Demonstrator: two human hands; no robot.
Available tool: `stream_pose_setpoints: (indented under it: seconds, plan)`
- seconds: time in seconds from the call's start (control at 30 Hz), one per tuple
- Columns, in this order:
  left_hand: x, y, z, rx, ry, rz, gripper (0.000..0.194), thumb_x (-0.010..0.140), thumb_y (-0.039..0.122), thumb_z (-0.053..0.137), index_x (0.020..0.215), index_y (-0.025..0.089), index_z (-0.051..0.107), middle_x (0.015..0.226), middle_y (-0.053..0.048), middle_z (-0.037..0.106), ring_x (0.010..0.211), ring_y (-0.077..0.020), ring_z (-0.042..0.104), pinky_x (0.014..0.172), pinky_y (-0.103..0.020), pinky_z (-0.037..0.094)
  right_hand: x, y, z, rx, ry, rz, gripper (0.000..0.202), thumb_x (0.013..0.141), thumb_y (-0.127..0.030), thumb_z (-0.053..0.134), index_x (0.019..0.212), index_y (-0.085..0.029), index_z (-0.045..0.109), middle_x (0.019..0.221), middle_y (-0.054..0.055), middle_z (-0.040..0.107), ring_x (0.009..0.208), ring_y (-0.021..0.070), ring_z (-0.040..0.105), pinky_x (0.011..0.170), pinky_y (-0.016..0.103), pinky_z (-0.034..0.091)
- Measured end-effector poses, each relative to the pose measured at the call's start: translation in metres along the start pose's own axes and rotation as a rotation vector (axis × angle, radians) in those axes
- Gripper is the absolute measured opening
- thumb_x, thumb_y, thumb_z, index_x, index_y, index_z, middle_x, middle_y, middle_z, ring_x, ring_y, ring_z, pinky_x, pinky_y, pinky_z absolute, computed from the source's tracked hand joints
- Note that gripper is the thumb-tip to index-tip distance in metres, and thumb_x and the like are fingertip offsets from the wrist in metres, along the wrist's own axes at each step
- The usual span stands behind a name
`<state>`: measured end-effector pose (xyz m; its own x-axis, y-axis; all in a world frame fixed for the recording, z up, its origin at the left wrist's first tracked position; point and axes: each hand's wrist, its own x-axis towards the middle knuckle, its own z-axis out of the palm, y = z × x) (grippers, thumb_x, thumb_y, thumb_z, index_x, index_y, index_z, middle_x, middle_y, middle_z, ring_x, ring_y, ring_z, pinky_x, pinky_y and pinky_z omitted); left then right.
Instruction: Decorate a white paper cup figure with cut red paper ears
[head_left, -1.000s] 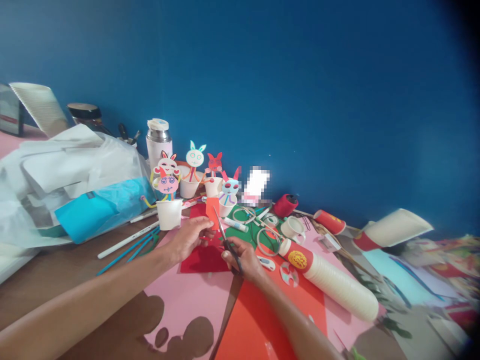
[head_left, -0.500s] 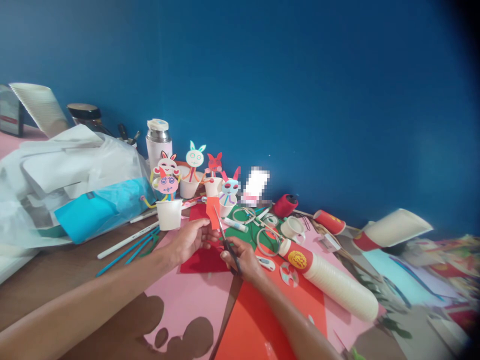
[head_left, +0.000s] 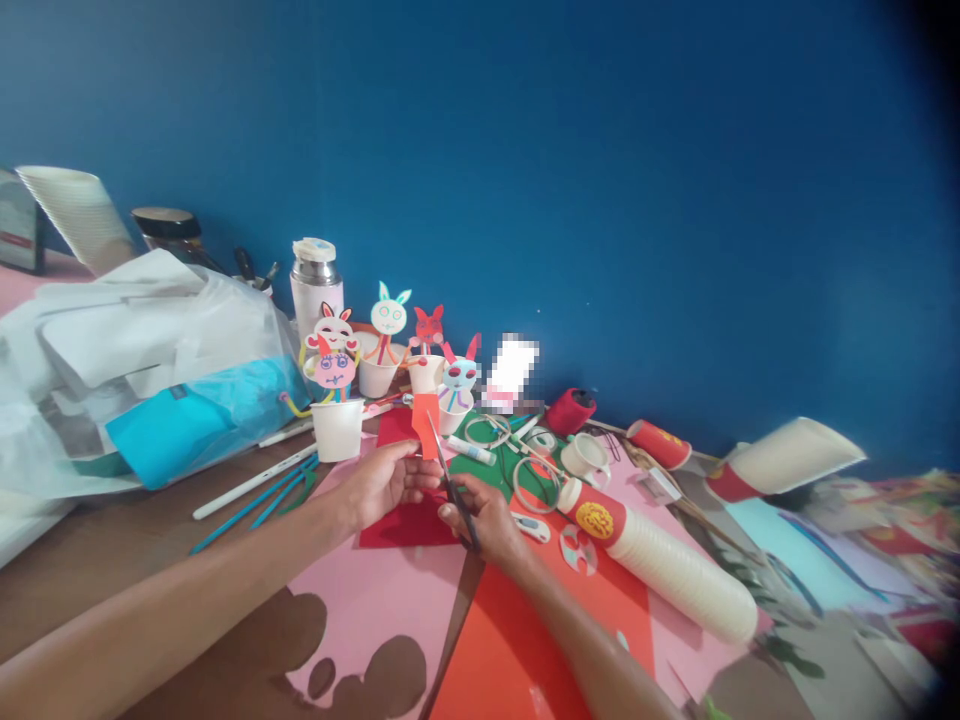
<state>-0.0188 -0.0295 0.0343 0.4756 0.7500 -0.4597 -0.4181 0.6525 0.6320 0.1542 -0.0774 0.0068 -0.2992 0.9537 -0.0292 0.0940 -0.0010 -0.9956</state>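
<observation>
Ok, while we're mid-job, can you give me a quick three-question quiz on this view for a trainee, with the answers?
1. Which hand grips the metal scissors with black handles?
2. True or false: the long stack of cream paper cups with a red, gold-patterned end lies on its side.
3. What colour is the small flat paper piece at the fingertips of the left hand?
A. Green
B. Blue
C. Orange-red

Key:
1. The right hand.
2. True.
3. C.
</observation>
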Motion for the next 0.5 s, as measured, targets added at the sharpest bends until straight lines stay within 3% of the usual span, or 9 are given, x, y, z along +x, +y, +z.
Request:
stream_pose_setpoints:
  seconds: [0.5]
  plan:
    - [-0.010, 0.007, 0.010, -0.146, -0.075, -0.040, 0.016, 0.081, 0.018, 0.048, 0.071, 0.009, 0.056, 0.065, -0.006, 0.060, 0.044, -0.0073, 0.049, 0.039, -0.019, 0.039, 0.000, 0.001, -0.006, -0.329, 0.017, -0.126, 0.031, 0.074, -0.033, 0.061, 0.101, -0.019, 0.053, 0.057, -0.006, 0.035, 0.050, 0.0076, 0.029, 0.046, 0.020, 0.024]
